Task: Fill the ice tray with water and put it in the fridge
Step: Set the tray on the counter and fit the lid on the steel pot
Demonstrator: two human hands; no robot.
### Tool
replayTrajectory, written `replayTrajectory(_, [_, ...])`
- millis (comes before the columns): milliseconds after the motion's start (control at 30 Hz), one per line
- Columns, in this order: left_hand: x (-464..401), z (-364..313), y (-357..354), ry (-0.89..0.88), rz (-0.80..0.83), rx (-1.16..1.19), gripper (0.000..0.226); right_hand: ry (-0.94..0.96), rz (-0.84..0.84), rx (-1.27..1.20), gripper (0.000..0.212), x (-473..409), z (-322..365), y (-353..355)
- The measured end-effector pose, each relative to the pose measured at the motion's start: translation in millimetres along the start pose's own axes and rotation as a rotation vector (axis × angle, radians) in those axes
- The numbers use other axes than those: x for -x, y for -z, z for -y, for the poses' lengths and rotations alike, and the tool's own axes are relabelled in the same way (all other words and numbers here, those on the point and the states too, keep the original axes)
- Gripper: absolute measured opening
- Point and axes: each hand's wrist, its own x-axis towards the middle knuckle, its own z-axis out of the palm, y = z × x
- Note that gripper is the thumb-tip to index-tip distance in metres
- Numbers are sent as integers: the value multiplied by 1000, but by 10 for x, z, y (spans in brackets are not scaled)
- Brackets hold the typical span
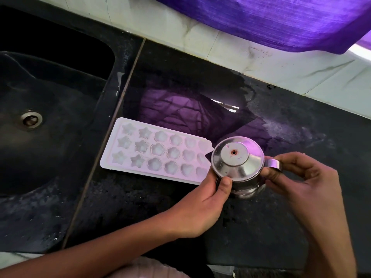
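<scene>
Black stone counter (200, 217), sink (50, 117), ice tray (156, 151), purple curtain (281, 21) above.

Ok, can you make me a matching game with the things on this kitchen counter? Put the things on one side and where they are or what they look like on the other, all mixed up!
Things:
1. ice tray
2. steel jug
3. sink drain
4. purple cloth

Descriptions:
A. hangs over the tiled wall at the top
B. lies flat on the black counter, with star, flower and heart moulds
C. round metal ring at the bottom of the dark basin
D. shiny, lid on, held by both hands

Pairs: 1-B, 2-D, 3-C, 4-A
</scene>
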Motion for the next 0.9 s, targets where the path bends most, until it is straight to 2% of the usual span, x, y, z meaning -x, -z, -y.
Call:
replayTrajectory(333, [69, 62, -48, 164, 38, 45, 50, -2, 59, 159, 27, -5, -31, 0])
replayTrajectory(900, [82, 20, -63, 161, 35, 56, 51, 24, 47, 143, 24, 30, 7, 26])
